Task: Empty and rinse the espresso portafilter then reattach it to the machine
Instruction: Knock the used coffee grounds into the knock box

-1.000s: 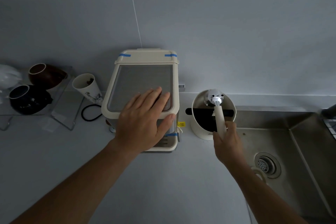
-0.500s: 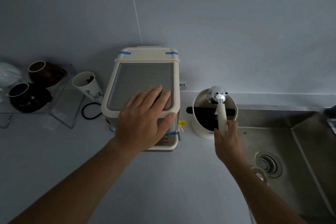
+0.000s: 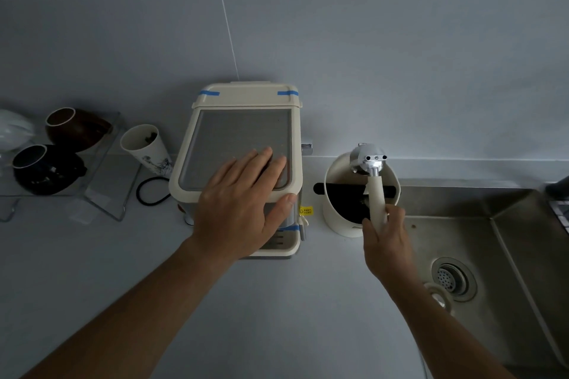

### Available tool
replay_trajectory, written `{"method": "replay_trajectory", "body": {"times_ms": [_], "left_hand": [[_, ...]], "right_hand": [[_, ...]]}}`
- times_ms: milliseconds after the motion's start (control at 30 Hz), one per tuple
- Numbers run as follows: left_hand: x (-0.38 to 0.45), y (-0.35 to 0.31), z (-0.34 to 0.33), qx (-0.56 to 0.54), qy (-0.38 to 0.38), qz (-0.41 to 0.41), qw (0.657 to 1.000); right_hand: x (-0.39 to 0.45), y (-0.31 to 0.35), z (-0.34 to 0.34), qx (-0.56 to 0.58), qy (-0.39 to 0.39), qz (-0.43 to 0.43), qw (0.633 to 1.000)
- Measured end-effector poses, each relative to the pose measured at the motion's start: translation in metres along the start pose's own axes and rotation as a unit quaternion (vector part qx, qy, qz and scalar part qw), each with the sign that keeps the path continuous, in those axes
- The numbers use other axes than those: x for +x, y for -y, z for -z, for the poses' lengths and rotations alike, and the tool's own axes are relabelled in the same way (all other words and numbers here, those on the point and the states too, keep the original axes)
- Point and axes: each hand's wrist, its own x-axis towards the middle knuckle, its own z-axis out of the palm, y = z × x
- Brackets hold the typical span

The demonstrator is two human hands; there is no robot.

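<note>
Gripping the portafilter (image 3: 375,181) handle, right hand (image 3: 388,243) fingers closed, head pointing away, spouts up; left hand (image 3: 243,209) flat, open.

The espresso machine (image 3: 240,144) under my left hand (image 3: 243,212) is cream, with a grey metal top panel and strips of blue tape (image 3: 209,93) at its corners. A small yellow sticker (image 3: 305,211) sits on its right side. The portafilter (image 3: 374,181) in my right hand (image 3: 386,243) has a cream handle and a shiny silver head. The knock box (image 3: 338,212) right of the machine is cream with a black bar and dark inside. Left of the machine stands a white paper cup (image 3: 144,148) with a dark printed drawing, then a brown bowl (image 3: 77,129) and a black bowl (image 3: 43,169), both pale-rimmed. The sink (image 3: 492,243) is dull steel grey.
</note>
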Motion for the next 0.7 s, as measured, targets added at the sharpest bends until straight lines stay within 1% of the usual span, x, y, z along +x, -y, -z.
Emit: {"method": "replay_trajectory", "body": {"times_ms": [100,167,400,533,700], "left_hand": [[0.0000,0.0002,0.0001,0.002,0.000,-0.001,1.000],[-0.0003,0.0002,0.0000,0.000,-0.003,-0.001,1.000],[-0.0002,0.0006,-0.0013,0.003,-0.007,-0.001,1.000],[0.0001,0.0002,-0.0014,0.002,-0.005,0.001,1.000],[-0.0008,0.0003,-0.0016,0.007,-0.007,0.001,1.000]], "right_hand": [[0.0007,-0.0028,-0.0028,-0.028,0.025,-0.005,0.999],[0.0016,-0.0045,-0.0049,-0.023,0.031,-0.019,0.999],[-0.0026,-0.0076,-0.0068,-0.002,0.000,-0.024,1.000],[-0.0026,-0.0084,-0.0088,-0.012,0.030,-0.015,0.999],[-0.0020,-0.0086,-0.0082,-0.001,0.021,-0.031,0.999]]}}
